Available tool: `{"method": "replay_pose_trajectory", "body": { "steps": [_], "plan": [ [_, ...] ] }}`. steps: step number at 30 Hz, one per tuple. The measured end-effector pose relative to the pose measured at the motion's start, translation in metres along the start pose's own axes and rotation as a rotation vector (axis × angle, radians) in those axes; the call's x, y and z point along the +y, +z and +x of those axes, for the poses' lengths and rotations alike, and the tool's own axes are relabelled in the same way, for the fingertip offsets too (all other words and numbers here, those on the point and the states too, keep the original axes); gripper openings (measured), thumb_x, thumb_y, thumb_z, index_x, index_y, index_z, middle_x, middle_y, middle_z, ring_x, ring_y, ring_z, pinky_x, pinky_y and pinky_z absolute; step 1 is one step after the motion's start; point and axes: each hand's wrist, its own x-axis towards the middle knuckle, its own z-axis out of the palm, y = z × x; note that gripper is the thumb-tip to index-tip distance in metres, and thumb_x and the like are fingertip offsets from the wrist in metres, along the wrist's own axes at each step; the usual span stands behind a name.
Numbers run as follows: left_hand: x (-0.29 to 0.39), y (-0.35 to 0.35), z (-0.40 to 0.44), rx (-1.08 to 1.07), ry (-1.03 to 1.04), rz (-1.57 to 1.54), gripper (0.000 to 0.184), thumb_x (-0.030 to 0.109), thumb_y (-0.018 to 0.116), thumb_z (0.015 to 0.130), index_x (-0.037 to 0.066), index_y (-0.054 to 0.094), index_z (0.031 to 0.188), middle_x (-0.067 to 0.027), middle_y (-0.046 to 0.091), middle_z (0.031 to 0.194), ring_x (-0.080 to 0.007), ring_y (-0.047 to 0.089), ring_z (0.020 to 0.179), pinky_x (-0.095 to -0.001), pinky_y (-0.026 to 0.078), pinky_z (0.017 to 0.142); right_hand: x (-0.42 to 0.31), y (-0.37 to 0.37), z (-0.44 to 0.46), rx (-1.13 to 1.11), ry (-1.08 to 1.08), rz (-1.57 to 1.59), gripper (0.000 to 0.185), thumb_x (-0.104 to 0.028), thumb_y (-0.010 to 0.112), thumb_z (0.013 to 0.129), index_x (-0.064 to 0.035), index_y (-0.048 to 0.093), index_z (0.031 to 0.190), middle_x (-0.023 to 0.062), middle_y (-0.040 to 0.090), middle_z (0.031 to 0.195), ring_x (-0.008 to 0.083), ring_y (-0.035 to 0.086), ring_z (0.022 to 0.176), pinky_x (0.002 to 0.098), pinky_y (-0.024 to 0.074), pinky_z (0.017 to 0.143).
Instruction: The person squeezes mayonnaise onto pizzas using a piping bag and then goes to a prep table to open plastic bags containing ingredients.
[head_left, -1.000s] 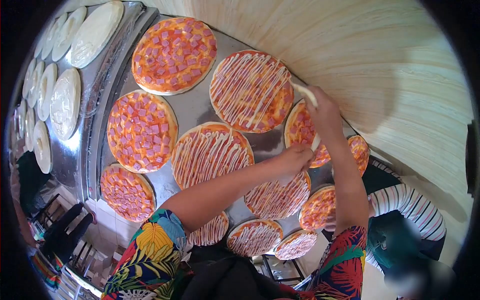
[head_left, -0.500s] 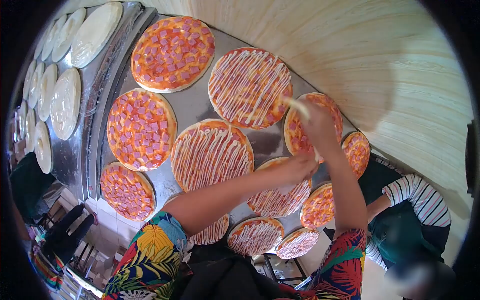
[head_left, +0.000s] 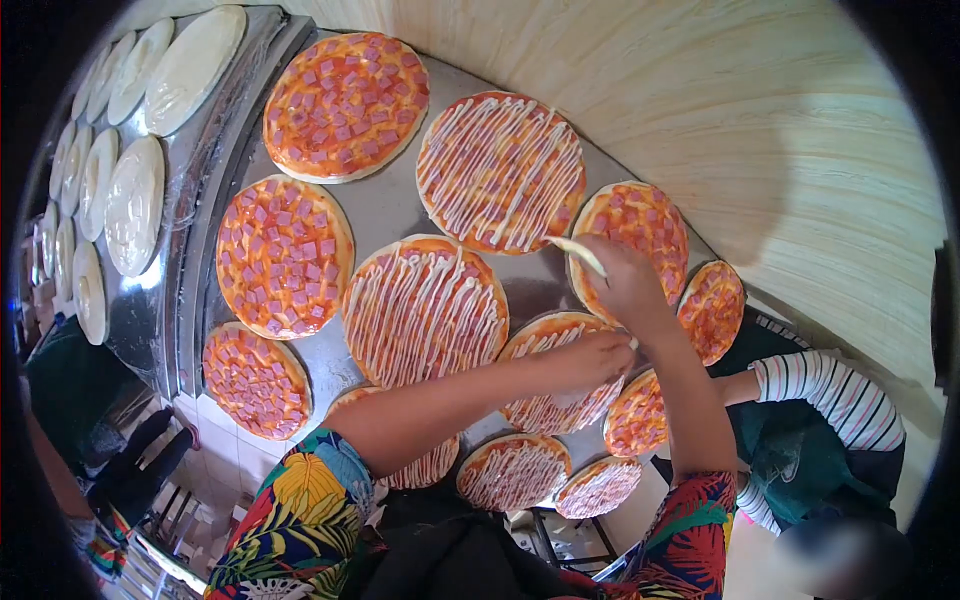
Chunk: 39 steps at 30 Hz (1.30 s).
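Note:
My right hand (head_left: 625, 275) is closed around a narrow piping bag (head_left: 580, 254) of pale cream sauce. Its tip points left, at the lower right edge of a pizza (head_left: 500, 172) striped with sauce over pink ham cubes. Just below, my left hand (head_left: 592, 362) is closed, with a small white bit of the bag's tail at its fingertips; most of the bag between the hands is hidden. That hand hovers above another striped pizza (head_left: 565, 410). Beneath and beyond my right hand lies a pizza (head_left: 650, 225) with ham cubes and no stripes.
Several more pizzas stand on the metal table, including a striped one (head_left: 425, 315) in the middle and a ham-cube one (head_left: 345, 105) at the back left. Film-covered dough bases (head_left: 135, 205) lie on a metal surface (head_left: 150, 310) at left. A person in striped sleeves (head_left: 830, 395) is at right.
The piping bag's tip has moved down to the striped pizza's lower edge, with my right hand lower too. My left hand has shifted slightly down. The person's striped arm at right has reached further left.

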Motion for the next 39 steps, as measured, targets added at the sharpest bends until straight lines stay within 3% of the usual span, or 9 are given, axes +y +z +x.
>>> {"method": "replay_pose_trajectory", "body": {
  "steps": [7, 14, 17, 24, 26, 27, 28, 30, 39],
  "plan": [
    [-0.004, -0.001, 0.018, 0.063, -0.134, -0.238, 0.023, 0.021, 0.038, 0.088, 0.005, 0.047, 0.075, -0.0023, 0.044, 0.065, -0.0096, 0.042, 0.058, -0.0240, 0.036, 0.052, 0.030, -0.009, 0.011, 0.136, 0.227, -0.065, 0.029, -0.004, 0.059, 0.074, -0.0027, 0.057, 0.103, 0.0158, 0.061, 0.092, 0.0311, 0.059, 0.086, 0.0368, 0.0460, 0.074],
    [-0.009, 0.007, 0.002, -0.014, -0.060, -0.053, 0.021, 0.022, 0.038, 0.089, 0.005, 0.047, 0.080, 0.0000, 0.042, 0.065, -0.0078, 0.039, 0.055, -0.0220, 0.034, 0.048, 0.016, 0.009, -0.015, -0.069, 0.149, 0.021, 0.024, -0.007, 0.056, 0.077, -0.0027, 0.058, 0.101, 0.0168, 0.061, 0.092, 0.0315, 0.059, 0.084, 0.0374, 0.0464, 0.073],
    [-0.005, 0.005, 0.010, 0.073, -0.185, -0.232, 0.021, 0.022, 0.037, 0.090, 0.005, 0.047, 0.082, -0.0004, 0.043, 0.066, -0.0082, 0.040, 0.057, -0.0225, 0.034, 0.049, 0.029, 0.001, 0.000, 0.174, 0.218, -0.028, 0.024, -0.007, 0.058, 0.077, -0.0042, 0.058, 0.101, 0.0158, 0.061, 0.090, 0.0313, 0.059, 0.083, 0.0375, 0.0463, 0.072],
    [-0.011, 0.016, -0.002, -0.048, -0.037, -0.039, 0.019, 0.019, 0.036, 0.089, 0.005, 0.046, 0.081, -0.0006, 0.043, 0.067, -0.0085, 0.040, 0.057, -0.0227, 0.034, 0.049, 0.023, 0.010, -0.022, 0.136, 0.114, 0.026, 0.022, -0.011, 0.059, 0.078, -0.0028, 0.057, 0.099, 0.0142, 0.063, 0.083, 0.0291, 0.061, 0.074, 0.0365, 0.0471, 0.063],
    [-0.005, 0.022, -0.010, -0.029, -0.152, -0.224, 0.023, 0.019, 0.035, 0.090, 0.003, 0.045, 0.077, -0.0025, 0.044, 0.065, -0.0098, 0.042, 0.057, -0.0253, 0.037, 0.053, 0.031, 0.005, -0.023, 0.345, 0.322, 0.360, 0.019, -0.009, 0.059, 0.080, -0.0036, 0.058, 0.099, 0.0055, 0.060, 0.074, 0.0158, 0.057, 0.061, 0.0259, 0.0450, 0.055],
    [-0.006, 0.025, -0.013, -0.037, -0.148, -0.221, 0.023, 0.019, 0.035, 0.090, 0.003, 0.045, 0.077, -0.0025, 0.044, 0.065, -0.0098, 0.042, 0.057, -0.0253, 0.037, 0.053, 0.028, -0.003, -0.025, 0.345, 0.622, 0.623, 0.019, -0.013, 0.059, 0.083, -0.0067, 0.056, 0.101, -0.0018, 0.048, 0.060, 0.0051, 0.041, 0.044, 0.0197, 0.0333, 0.039],
    [-0.008, 0.028, -0.016, -0.036, -0.120, -0.219, 0.023, 0.019, 0.035, 0.090, 0.003, 0.044, 0.076, -0.0022, 0.043, 0.064, -0.0097, 0.041, 0.056, -0.0252, 0.036, 0.052, 0.025, -0.010, -0.028, 0.352, 0.623, 0.616, 0.019, -0.013, 0.059, 0.083, -0.0067, 0.056, 0.101, -0.0018, 0.048, 0.060, 0.0051, 0.041, 0.044, 0.0197, 0.0333, 0.039],
    [-0.008, 0.036, -0.024, -0.052, -0.089, -0.212, 0.023, 0.019, 0.035, 0.090, 0.004, 0.044, 0.075, -0.0018, 0.042, 0.063, -0.0096, 0.040, 0.055, -0.0250, 0.035, 0.051, 0.019, -0.025, -0.038, 0.370, 0.852, 1.273, 0.015, -0.018, 0.059, 0.083, -0.0073, 0.054, 0.091, -0.0031, 0.041, 0.054, 0.0038, 0.035, 0.042, 0.0182, 0.0296, 0.038],
    [0.000, 0.068, -0.079, -0.197, -0.198, -0.191, 0.020, 0.019, 0.035, 0.090, 0.007, 0.043, 0.078, 0.0016, 0.037, 0.062, -0.0067, 0.032, 0.051, -0.0216, 0.028, 0.045, -0.022, -0.033, -0.098, 0.464, 0.873, 1.575, 0.012, -0.021, 0.053, 0.086, -0.0112, 0.046, 0.085, -0.0003, 0.044, 0.059, 0.0051, 0.034, 0.040, 0.0188, 0.0283, 0.037]
  ]
}}
